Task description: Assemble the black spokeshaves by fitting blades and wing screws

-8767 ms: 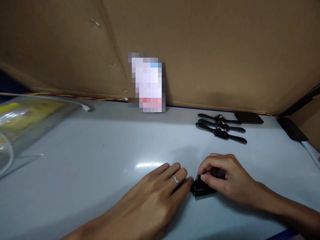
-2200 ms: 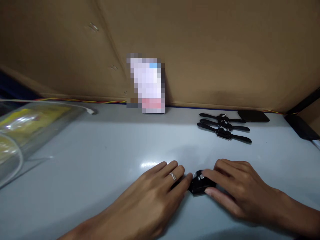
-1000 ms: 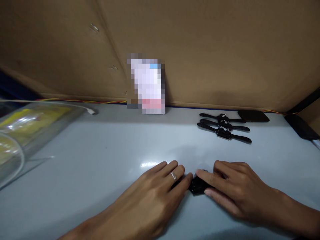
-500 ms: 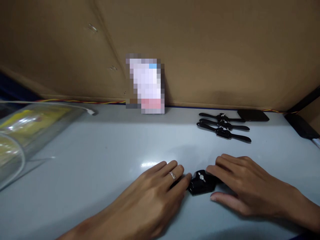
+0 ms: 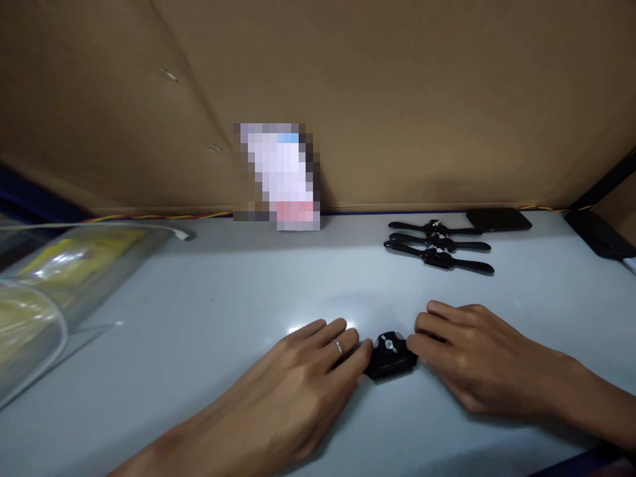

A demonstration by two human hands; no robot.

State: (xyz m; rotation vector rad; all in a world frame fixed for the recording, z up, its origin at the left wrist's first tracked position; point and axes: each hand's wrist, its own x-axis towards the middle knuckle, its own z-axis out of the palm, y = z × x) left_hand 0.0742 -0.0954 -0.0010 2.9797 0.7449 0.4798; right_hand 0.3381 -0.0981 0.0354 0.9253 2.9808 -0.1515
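A black spokeshave (image 5: 394, 363) rests on the grey-white tabletop (image 5: 238, 285), its middle body showing with a silver thumbscrew on top. My left hand (image 5: 305, 381), with a ring on one finger, is closed over its left handle, the index fingertip by the body. On the other side, my right hand (image 5: 472, 354) has its fingers closed around the right handle. Both handles are mostly hidden under my hands. Farther back lie three similar black spokeshaves (image 5: 437, 260), stacked in a loose row one behind another.
Flat dark pads lie near the back wall, one rectangular pad (image 5: 499, 219) and another black item (image 5: 599, 235) at right. A blurred-out upright card (image 5: 283, 175) leans on the cardboard wall (image 5: 397, 99). At left are a clear plastic bag (image 5: 89, 258) and a white cable (image 5: 181, 234).
My right fingers have left the thumbscrew and moved onto the right handle, closing there. My left hand keeps its hold. The view has shifted slightly.
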